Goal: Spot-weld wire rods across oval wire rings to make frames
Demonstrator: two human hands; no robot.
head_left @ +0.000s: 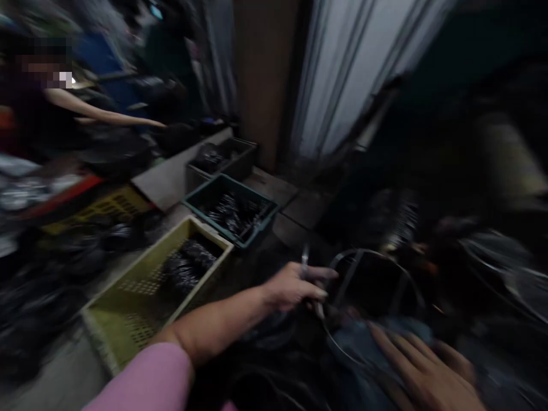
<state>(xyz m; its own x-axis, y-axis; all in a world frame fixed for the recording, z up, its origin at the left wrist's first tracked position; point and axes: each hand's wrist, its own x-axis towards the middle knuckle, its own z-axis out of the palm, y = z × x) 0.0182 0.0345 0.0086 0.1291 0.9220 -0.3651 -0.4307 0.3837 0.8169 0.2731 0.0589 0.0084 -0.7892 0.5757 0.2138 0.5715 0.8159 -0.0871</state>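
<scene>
My left hand (293,287) is closed, with thumb and index finger pointing right, at the left side of a thin metal hoop (398,261). A slim shiny metal piece (305,254) sticks up from its grip; blur hides its exact kind. Low on the right, my right hand (428,368) has its fingers stretched out over a bluish, cloth-like or plastic material (362,337) by the hoop's lower edge. Inside the hoop it is dark, and its contents cannot be made out.
To the left stands a yellow perforated crate (103,325) with shiny black items at one end. Behind it are a green crate (205,214) and a grey crate (252,151), both holding dark items. A co-worker's arm (103,114) reaches across at upper left. Dark heaps (38,302) lie at far left.
</scene>
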